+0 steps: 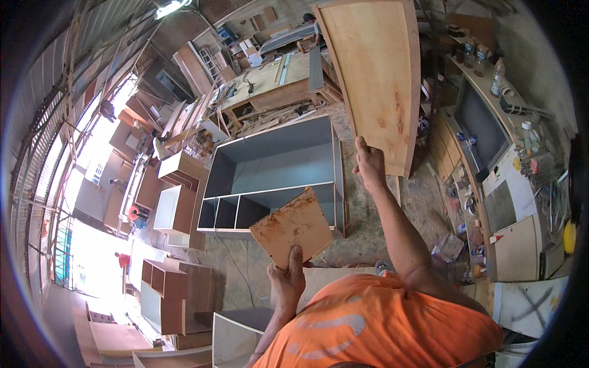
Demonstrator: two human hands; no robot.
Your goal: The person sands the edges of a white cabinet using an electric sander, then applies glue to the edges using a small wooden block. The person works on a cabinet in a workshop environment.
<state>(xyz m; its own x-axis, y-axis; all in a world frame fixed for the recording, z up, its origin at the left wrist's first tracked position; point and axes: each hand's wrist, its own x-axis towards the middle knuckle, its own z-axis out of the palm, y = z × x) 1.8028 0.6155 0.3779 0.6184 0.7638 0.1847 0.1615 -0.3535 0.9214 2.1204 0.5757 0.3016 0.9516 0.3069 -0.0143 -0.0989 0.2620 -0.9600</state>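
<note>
My left hand [286, 283] grips the lower edge of a small square wooden board [293, 226], with the thumb flat on its face. Brown smears and stains run along the top and left of this board. Raised ahead on the right, my right hand [370, 165] has its fingers curled; whatever is in them, if anything, cannot be made out. It is next to the lower part of a tall framed wooden panel [380, 86] standing upright. Beyond the board lies a large cabinet carcass [270, 161] with a dark grey inside and several small compartments, partly hidden by the board.
A cluttered workbench [264, 92] stands behind the carcass, with a person [316, 30] farther back. Several cabinet boxes [165, 288] line the left. Shelving [485, 98] with bottles and tools runs along the right. A cable [236, 257] trails over the floor.
</note>
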